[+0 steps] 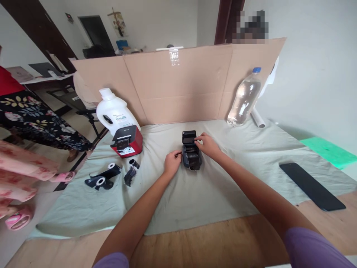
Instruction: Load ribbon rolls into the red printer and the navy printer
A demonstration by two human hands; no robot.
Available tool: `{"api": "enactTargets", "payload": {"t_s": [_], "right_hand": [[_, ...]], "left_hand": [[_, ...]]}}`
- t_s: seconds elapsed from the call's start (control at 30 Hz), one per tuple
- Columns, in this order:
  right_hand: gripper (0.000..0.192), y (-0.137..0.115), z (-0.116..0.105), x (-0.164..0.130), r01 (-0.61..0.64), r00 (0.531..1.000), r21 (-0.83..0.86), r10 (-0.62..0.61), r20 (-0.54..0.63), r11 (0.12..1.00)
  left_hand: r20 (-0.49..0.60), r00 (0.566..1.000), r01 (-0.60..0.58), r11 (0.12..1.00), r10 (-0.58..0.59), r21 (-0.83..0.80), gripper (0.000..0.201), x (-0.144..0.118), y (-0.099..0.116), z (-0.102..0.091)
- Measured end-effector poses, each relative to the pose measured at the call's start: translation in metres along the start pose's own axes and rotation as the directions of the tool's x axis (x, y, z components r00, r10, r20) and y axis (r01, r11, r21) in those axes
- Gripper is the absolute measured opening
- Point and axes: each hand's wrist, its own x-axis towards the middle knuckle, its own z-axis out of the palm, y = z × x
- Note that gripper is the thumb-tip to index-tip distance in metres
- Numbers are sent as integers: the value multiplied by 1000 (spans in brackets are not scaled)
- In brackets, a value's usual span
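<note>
A small black portable printer (pixel 191 150) sits mid-table on the pale green cloth with its lid (pixel 189 137) raised. Black film or paper (pixel 194 163) sticks out of its front. At the printer's left side, my left hand (pixel 173 162) has curled fingers pressed to the edge. The fingers of my right hand (pixel 206 144) pinch the right edge of the lid. To the left lie two black rolls with white cores (pixel 107 175) and a smaller black roll (pixel 131 172) with a crumpled tail. Behind them stands a red and black printer (pixel 128 141).
A cardboard panel (pixel 178 89) stands along the back. Near it are a white jug (pixel 117 111), a clear bottle with a blue cap (pixel 245 96) and a white tube (pixel 258 118). A black phone (pixel 312 186) lies at right. People stand at left; another is behind the panel.
</note>
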Motion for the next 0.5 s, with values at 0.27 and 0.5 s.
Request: {"api": "enactTargets", "payload": {"t_s": [0.27, 0.5], "right_hand": [[25, -29, 4, 29, 42, 944, -231, 37, 328, 972], [27, -39, -26, 25, 35, 967, -216, 22, 255, 976]], "left_hand": [[-17, 1000, -7, 999, 8, 48, 33, -1, 5, -1], [-19, 1000, -11, 998, 12, 61, 33, -2, 6, -2]]}}
